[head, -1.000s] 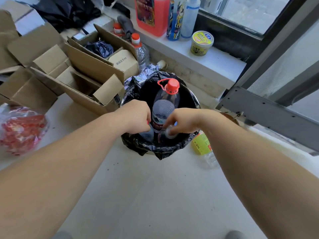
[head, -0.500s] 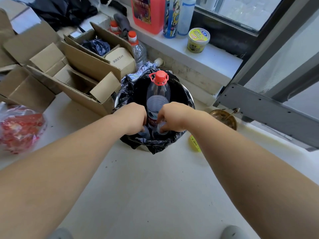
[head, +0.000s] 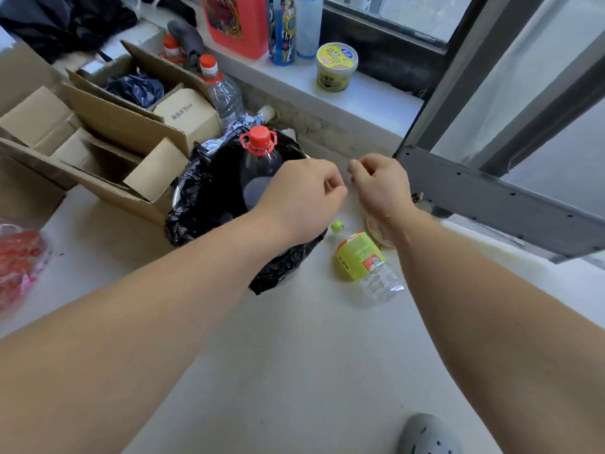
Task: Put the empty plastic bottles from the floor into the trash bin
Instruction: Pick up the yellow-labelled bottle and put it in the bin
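**Large bottle upright in the bin, one green-labelled bottle on the floor**

A large clear plastic bottle [head: 258, 172] with a red cap and red carry ring stood upright inside the trash bin [head: 196, 198], which was lined with a crumpled black bag. Its neck rose above the bin's rim. A second plastic bottle [head: 366, 263], clear with a yellow-green label, lay on its side on the pale floor [head: 294, 355] just to the right of the bin, its neck uncapped. A small green cap [head: 336, 226] sat on the floor near that neck, between bottle and bin.

The left hand [head: 302, 198] hung over the bin's right side, fingers curled loosely inward and holding nothing that could be seen. The right hand [head: 381, 185] was beside it, apart from it, also loosely curled and empty, above the floor to the right of the bin. Both bare forearms reached in from the lower corners.

Left of the bin stood open cardboard boxes [head: 108, 132], one touching the bag. A capped water bottle [head: 222, 90] stood behind the bin near the wall. On the white windowsill [head: 370, 96] were a red jug [head: 239, 24], two tall bottles and a yellow tub [head: 335, 67]. A red mesh bag [head: 19, 260] lay at the far left, and the toe of a grey clog [head: 429, 434] showed at the bottom edge.
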